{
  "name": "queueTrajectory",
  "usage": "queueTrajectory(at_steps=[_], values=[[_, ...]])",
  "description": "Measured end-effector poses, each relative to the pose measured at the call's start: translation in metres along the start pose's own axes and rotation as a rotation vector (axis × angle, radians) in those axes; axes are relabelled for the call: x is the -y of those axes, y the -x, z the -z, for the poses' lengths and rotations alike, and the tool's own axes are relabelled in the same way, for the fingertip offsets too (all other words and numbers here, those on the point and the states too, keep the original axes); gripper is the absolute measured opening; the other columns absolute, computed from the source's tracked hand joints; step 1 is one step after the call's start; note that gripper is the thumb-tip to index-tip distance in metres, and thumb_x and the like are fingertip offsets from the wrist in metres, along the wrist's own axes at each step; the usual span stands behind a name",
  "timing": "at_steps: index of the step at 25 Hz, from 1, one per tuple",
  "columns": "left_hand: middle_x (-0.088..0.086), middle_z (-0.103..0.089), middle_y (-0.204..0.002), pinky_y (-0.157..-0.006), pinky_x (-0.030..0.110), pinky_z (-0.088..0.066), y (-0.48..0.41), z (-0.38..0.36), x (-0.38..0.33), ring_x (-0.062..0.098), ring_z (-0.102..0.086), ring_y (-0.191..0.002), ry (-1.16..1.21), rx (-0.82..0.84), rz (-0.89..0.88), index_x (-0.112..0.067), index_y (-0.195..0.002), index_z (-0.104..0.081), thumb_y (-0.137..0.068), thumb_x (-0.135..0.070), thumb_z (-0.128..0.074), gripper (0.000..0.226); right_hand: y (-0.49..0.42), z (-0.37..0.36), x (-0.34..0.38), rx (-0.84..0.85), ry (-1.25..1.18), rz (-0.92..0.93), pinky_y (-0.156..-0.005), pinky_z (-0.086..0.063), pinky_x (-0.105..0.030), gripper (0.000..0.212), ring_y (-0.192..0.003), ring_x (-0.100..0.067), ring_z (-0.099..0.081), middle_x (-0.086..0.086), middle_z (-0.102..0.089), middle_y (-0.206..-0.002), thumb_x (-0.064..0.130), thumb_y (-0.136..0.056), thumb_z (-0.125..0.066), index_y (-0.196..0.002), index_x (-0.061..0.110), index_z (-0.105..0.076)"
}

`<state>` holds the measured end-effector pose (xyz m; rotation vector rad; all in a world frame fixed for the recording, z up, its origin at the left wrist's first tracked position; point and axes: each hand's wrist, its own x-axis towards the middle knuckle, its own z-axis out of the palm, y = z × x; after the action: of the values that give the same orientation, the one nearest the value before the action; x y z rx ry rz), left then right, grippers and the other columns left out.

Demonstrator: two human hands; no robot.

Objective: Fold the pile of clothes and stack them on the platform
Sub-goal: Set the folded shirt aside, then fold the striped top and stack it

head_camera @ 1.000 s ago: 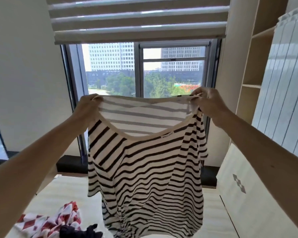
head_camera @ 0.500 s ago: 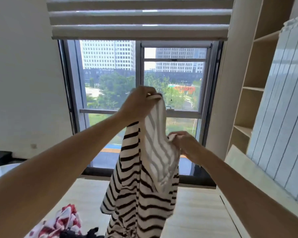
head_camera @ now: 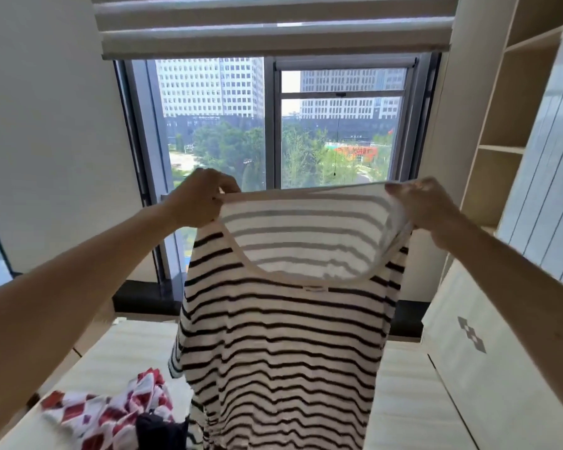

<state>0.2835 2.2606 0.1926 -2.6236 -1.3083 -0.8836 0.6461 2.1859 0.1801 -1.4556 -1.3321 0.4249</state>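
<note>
Since half a second ago: hands, then close together with the shirt bunched into a narrow hanging strip, are now spread wide apart at about one height; shirt is opened out flat, neckline toward the camera.

Item 1. Shirt [head_camera: 283, 319]: cream with dark horizontal stripes, wide scoop neck with pale binding, small label below the neck's low point. Held up in the air by its two shoulders, in front of the window [head_camera: 273, 125] and above the platform [head_camera: 410, 401]. Light shows through the upper layer. Lower edge runs out of the picture, so contact with the platform cannot be told.

Item 2. Left hand [head_camera: 197, 198]: fingers curled round the shirt's left shoulder, at the end of the neckline. Arm stretched forward.

Item 3. Right hand [head_camera: 426, 206]: fingers and thumb closed on the right shoulder, fabric gathered beneath the hand. Arm stretched forward.

Item 4. Platform: pale, faintly striped surface, running from the lower edge of the picture toward the window.

Item 5. Red-and-white garment [head_camera: 111, 414]: diamond pattern, crumpled, lying on the platform at lower left.

Item 6. Dark garment [head_camera: 158, 430]: crumpled, touching the red-and-white one on its right, just beside the shirt's lower left part.

Item 7. Blind [head_camera: 273, 27]: pale, drawn up above the window.

Item 8. Shelves [head_camera: 507, 125]: pale wood, open, at right.

Item 9. White panel [head_camera: 468, 352]: grey diamond mark, right of the platform.
</note>
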Motion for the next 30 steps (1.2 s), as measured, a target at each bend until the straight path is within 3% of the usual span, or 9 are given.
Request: queueTrajectory(at_steps=[4,9,12,15,17,19,21,27,30], values=[[0.005,-0.071,-0.084,-0.074,0.035,-0.052,0.014,-0.003,0.028,0.022,-0.066,-0.078,-0.002,0.034,0.122,-0.01,-0.091,-0.073,-0.085,0.007,-0.065,0.02,-0.019,0.033,0.008,-0.191,-0.035,-0.031,-0.053,-0.042,-0.029,0.029,-0.051,-0.021,-0.051,-0.011,-0.053,-0.062,0.022,-0.096,-0.063,-0.071,0.01,-0.057],[0.009,-0.062,-0.081,-0.066,0.023,-0.048,0.009,-0.009,-0.004,0.013,-0.061,-0.07,0.503,0.075,0.341,0.0,-0.094,-0.069,-0.097,-0.003,-0.056,0.013,-0.034,0.068,-0.014,-0.263,0.078,-0.048,-0.056,-0.041,-0.034,0.022,-0.063,-0.023,-0.053,-0.009,-0.051,-0.067,0.01,-0.097,-0.048,-0.078,0.008,-0.059],[0.002,-0.063,-0.075,-0.059,0.017,-0.05,0.002,-0.021,-0.038,0.005,-0.062,-0.061,0.729,0.065,0.339,0.0,-0.102,-0.069,-0.103,-0.014,-0.051,0.023,-0.032,0.086,-0.023,-0.213,-0.074,-0.181,-0.053,-0.039,-0.03,0.013,-0.063,-0.021,-0.051,-0.011,-0.054,-0.078,0.015,-0.099,-0.05,-0.088,0.012,-0.055],[0.01,-0.056,-0.071,-0.063,0.027,-0.041,-0.008,-0.026,-0.067,0.019,-0.054,-0.065,0.694,0.073,0.222,-0.01,-0.079,-0.067,-0.085,-0.045,-0.066,0.035,-0.027,0.105,-0.035,-0.095,-0.235,-0.296,-0.053,-0.043,-0.027,0.026,-0.054,-0.021,-0.052,-0.005,-0.058,-0.059,0.033,-0.099,-0.059,-0.082,0.014,-0.055],[0.004,-0.053,-0.061,-0.06,0.026,-0.037,-0.017,-0.028,-0.084,0.015,-0.05,-0.056,0.675,0.092,0.207,-0.019,-0.062,-0.065,-0.081,-0.052,-0.068,0.038,-0.028,0.117,-0.044,-0.069,-0.201,-0.288,-0.063,-0.048,-0.031,0.033,-0.062,-0.024,-0.06,-0.007,-0.063,-0.069,0.042,-0.095,-0.064,-0.087,0.01,-0.062],[0.002,-0.062,-0.06,-0.064,0.026,-0.043,-0.023,-0.03,-0.093,0.013,-0.058,-0.055,0.707,0.098,0.251,-0.017,-0.064,-0.072,-0.091,-0.051,-0.063,0.044,-0.03,0.124,-0.051,-0.045,-0.143,-0.268,-0.075,-0.047,-0.043,0.052,-0.084,-0.03,-0.06,-0.015,-0.063,-0.095,0.052,-0.086,-0.068,-0.108,0.005,-0.066],[0.014,-0.067,-0.073,-0.071,0.03,-0.046,-0.03,-0.035,-0.096,0.02,-0.062,-0.067,0.614,0.133,0.266,-0.001,-0.082,-0.074,-0.1,-0.038,-0.057,0.045,-0.03,0.13,-0.054,-0.014,-0.072,-0.241,-0.077,-0.048,-0.045,0.058,-0.089,-0.032,-0.058,-0.017,-0.06,-0.102,0.055,-0.084,-0.068,-0.114,0.006,-0.063],[0.003,-0.043,-0.068,-0.065,0.025,-0.035,-0.035,-0.059,-0.1,0.01,-0.042,-0.06,0.712,0.058,0.263,-0.009,-0.074,-0.053,-0.105,-0.015,-0.049,0.032,-0.032,0.126,-0.065,-0.001,0.102,-0.235,-0.056,-0.036,-0.031,0.034,-0.061,-0.021,-0.046,-0.009,-0.049,-0.074,0.04,-0.1,-0.056,-0.105,0.006,-0.059],[0.0,-0.045,-0.072,-0.071,0.029,-0.038,-0.029,-0.076,-0.098,0.008,-0.046,-0.064,0.851,-0.048,0.31,-0.015,-0.077,-0.051,-0.107,-0.019,-0.045,0.031,-0.032,0.126,-0.073,0.013,0.073,-0.26,-0.061,-0.042,-0.034,0.034,-0.065,-0.022,-0.05,-0.01,-0.052,-0.077,0.038,-0.101,-0.054,-0.108,0.005,-0.061]])
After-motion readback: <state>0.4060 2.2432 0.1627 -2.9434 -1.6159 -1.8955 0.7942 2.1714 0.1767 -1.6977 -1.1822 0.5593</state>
